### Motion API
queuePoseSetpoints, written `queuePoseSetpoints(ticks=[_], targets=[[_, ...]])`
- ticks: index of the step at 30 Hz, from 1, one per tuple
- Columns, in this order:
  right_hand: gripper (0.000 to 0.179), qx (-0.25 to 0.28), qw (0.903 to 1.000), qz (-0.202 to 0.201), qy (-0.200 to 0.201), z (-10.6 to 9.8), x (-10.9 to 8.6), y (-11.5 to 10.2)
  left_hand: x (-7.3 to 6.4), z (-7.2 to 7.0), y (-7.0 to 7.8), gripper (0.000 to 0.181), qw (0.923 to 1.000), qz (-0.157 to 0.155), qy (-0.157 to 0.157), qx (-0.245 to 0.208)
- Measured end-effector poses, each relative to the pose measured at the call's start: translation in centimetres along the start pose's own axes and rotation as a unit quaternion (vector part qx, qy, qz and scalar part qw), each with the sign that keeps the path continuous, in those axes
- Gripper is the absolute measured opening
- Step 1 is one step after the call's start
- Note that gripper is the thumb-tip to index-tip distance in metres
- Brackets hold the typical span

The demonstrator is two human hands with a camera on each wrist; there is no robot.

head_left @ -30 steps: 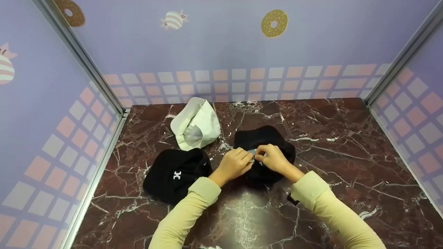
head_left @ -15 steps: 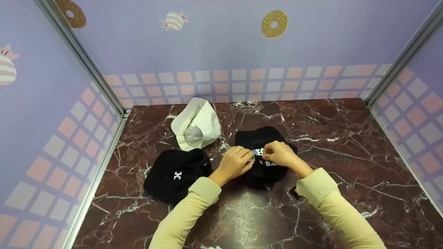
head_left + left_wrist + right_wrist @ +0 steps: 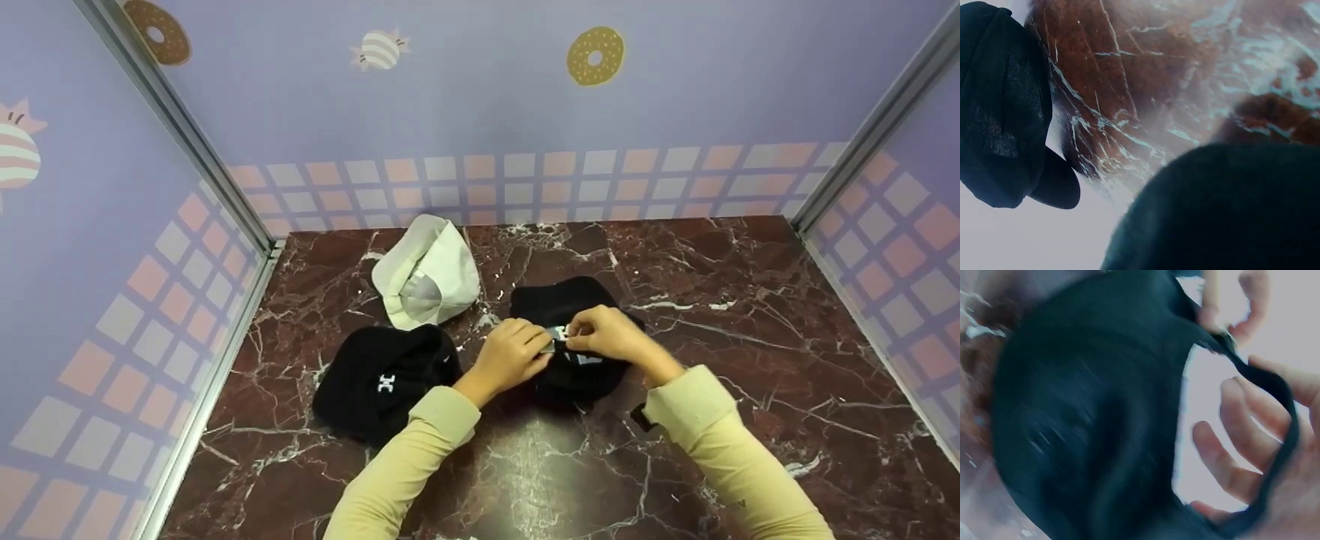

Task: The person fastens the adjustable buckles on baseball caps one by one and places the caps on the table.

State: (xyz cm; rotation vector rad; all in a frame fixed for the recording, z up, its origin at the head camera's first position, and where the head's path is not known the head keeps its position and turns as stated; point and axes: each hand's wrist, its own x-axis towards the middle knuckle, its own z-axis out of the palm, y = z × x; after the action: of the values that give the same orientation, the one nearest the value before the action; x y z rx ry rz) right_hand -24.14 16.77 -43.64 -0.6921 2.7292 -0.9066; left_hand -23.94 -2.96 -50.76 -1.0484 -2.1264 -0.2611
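Both hands work at the back strap of a black baseball cap (image 3: 559, 296) on the marble surface. The left hand (image 3: 514, 351) pinches the strap from the left side. Close beside it, the right hand (image 3: 609, 334) holds the strap with thumb and fingertips. In the right wrist view, the dark strap (image 3: 1286, 433) arches out from the cap's crown (image 3: 1089, 382), with right-hand fingers (image 3: 1241, 444) showing through the opening; left-hand fingers (image 3: 1255, 298) meet the strap near a small, blurred fastener (image 3: 1227, 338). A white mark shows between the hands in the head view.
A second black cap (image 3: 349, 375) with a white emblem lies by the left forearm. Behind it, a white cap (image 3: 450, 270) rests on its side. Purple patterned panels (image 3: 480, 105) wall in the back and sides of the marble top (image 3: 750, 315).
The right hand has shifted slightly right along the strap, uncovering the white mark between the hands. The left hand stays nearly in place, and the other two caps have not moved.
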Motion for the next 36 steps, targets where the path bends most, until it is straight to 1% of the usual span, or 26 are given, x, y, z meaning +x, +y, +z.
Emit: queuePoseSetpoints(ticks=[5, 7, 12, 15, 18, 21, 23, 25, 27, 29, 32, 36], targets=[[0.006, 0.021, 0.9978, 0.01, -0.061, -1.6, -0.6, 0.2, -0.3, -0.1, -0.2, 0.017, 1.0, -0.007, 0.005, -0.001], [0.006, 0.029, 0.997, 0.011, -0.071, -1.7, -0.7, 0.4, -0.4, -0.1, -0.2, 0.017, 1.0, -0.005, 0.006, -0.001], [0.005, 0.062, 0.9964, 0.015, -0.056, -0.9, -0.5, 1.1, -0.4, 0.0, -0.2, 0.018, 1.0, 0.0, 0.004, 0.004], [0.005, 0.077, 0.9961, 0.009, -0.043, -0.3, -0.4, 1.4, -0.3, 0.0, -0.1, 0.019, 1.0, -0.001, 0.002, 0.004], [0.004, 0.084, 0.9957, -0.005, -0.037, 0.1, -0.2, 1.7, -0.3, 0.1, -0.1, 0.019, 1.0, -0.002, 0.005, 0.0], [0.004, 0.101, 0.9943, -0.012, -0.033, 0.2, 0.0, 1.9, -0.3, 0.1, -0.1, 0.019, 1.0, -0.002, 0.008, -0.001], [0.007, 0.11, 0.9934, -0.01, -0.03, 0.1, 0.0, 2.1, -0.3, 0.1, -0.1, 0.019, 1.0, -0.004, 0.008, 0.0], [0.01, 0.121, 0.9921, -0.007, -0.033, 0.0, -0.1, 2.1, -0.3, 0.1, -0.1, 0.02, 1.0, -0.005, 0.004, 0.001], [0.012, 0.13, 0.9903, -0.01, -0.047, -0.1, 0.0, 2.3, -0.4, 0.1, 0.0, 0.02, 1.0, -0.005, -0.003, 0.0], [0.013, 0.147, 0.9865, -0.023, -0.068, 0.0, 0.1, 2.5, -0.4, 0.0, 0.1, 0.02, 0.9999, -0.006, -0.01, -0.002], [0.014, 0.191, 0.9762, -0.037, -0.095, 0.3, 0.3, 3.0, -0.3, 0.0, 0.2, 0.021, 0.9998, -0.009, -0.014, -0.007], [0.017, 0.257, 0.9604, -0.025, -0.106, 0.8, 0.6, 3.6, -0.2, -0.1, 0.4, 0.022, 0.9998, -0.009, -0.01, -0.015]])
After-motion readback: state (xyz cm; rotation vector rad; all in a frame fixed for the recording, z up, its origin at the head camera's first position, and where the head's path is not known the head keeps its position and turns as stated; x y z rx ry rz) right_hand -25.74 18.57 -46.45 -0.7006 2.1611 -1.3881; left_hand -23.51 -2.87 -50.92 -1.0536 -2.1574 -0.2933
